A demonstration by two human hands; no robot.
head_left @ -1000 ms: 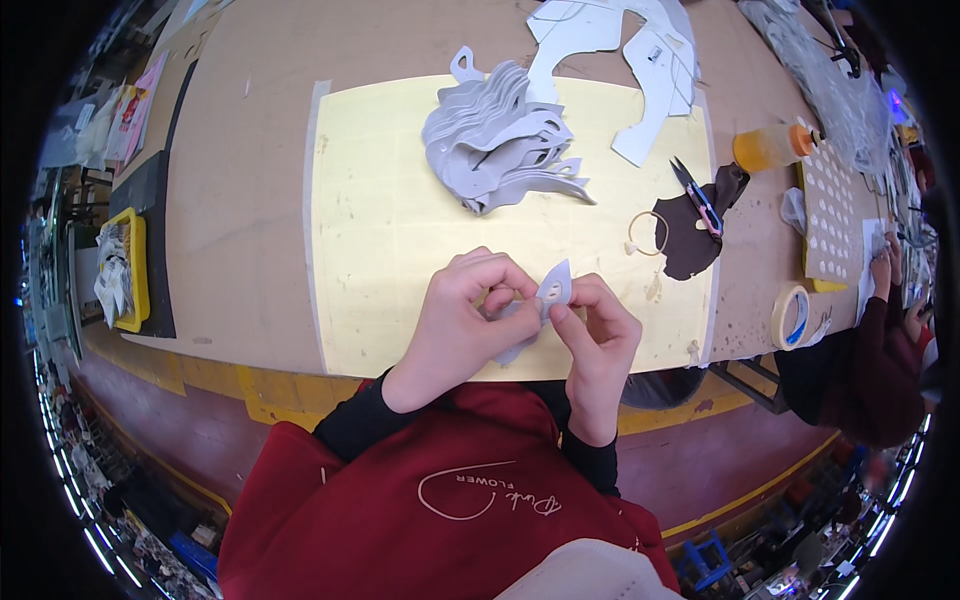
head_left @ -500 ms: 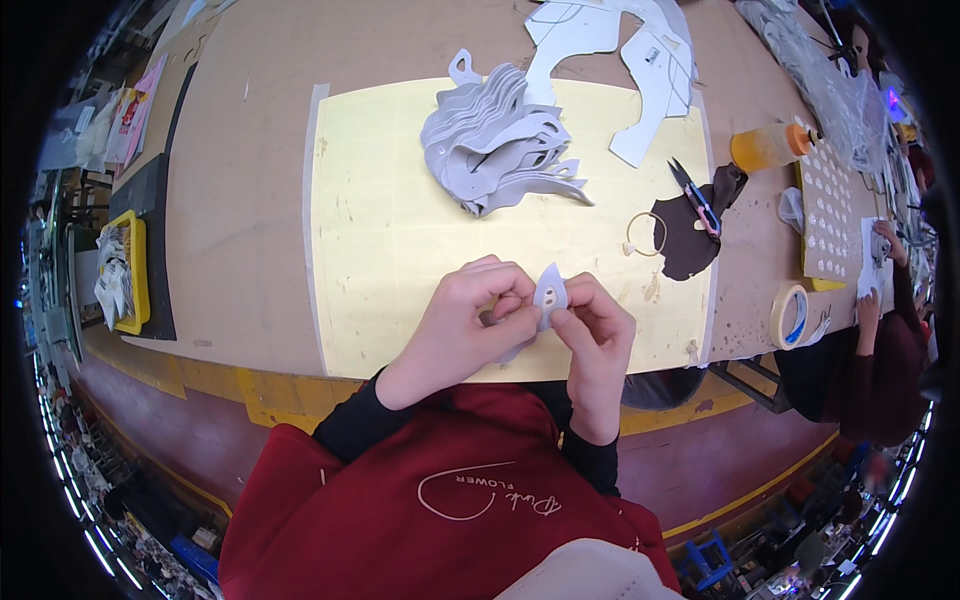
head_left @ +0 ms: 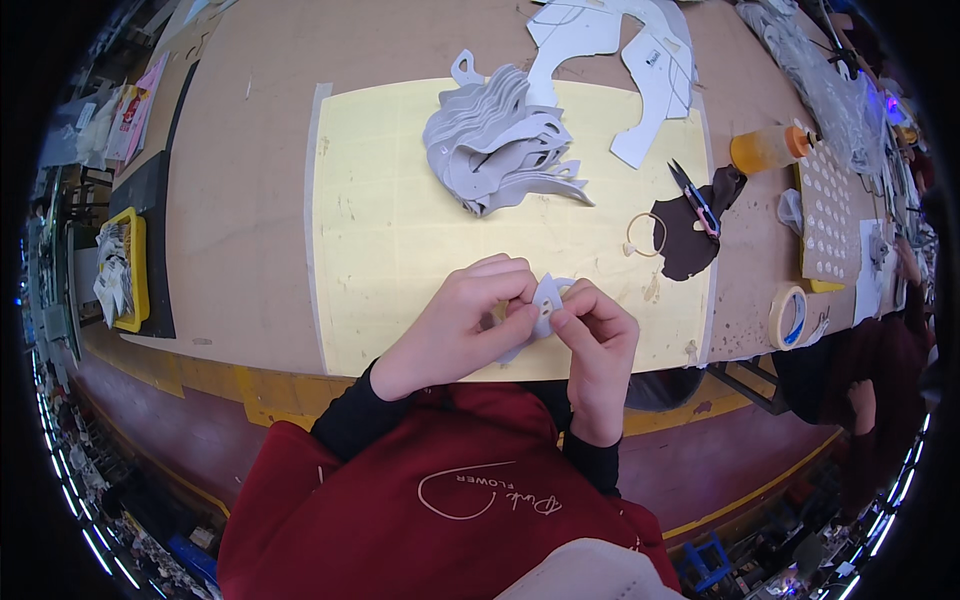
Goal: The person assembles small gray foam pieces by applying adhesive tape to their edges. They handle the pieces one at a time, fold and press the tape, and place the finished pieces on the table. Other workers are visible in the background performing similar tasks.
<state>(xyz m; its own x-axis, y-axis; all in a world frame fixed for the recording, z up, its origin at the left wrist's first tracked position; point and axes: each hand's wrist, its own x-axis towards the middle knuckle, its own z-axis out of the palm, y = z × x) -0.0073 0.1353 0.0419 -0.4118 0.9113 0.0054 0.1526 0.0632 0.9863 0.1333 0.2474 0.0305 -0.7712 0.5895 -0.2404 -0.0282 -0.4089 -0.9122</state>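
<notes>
Over the yellow mat (head_left: 400, 220) on our surface, we are pinching a small grey cut-out piece (head_left: 545, 300) between left hand (head_left: 465, 320) and right hand (head_left: 600, 335), both grips closed on it; grey pile (head_left: 495, 145) lying beyond the grip.

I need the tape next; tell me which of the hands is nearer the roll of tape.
Right. The right hand lies closer to the tape roll; the left hand sits beyond it.

Matt grey card-like cutouts (head_left: 505, 145) lie piled on a smooth pale-yellow mat (head_left: 400, 230); the brown tabletop (head_left: 250, 150) looks like matt board; the tape roll (head_left: 790, 317) looks papery.
</notes>
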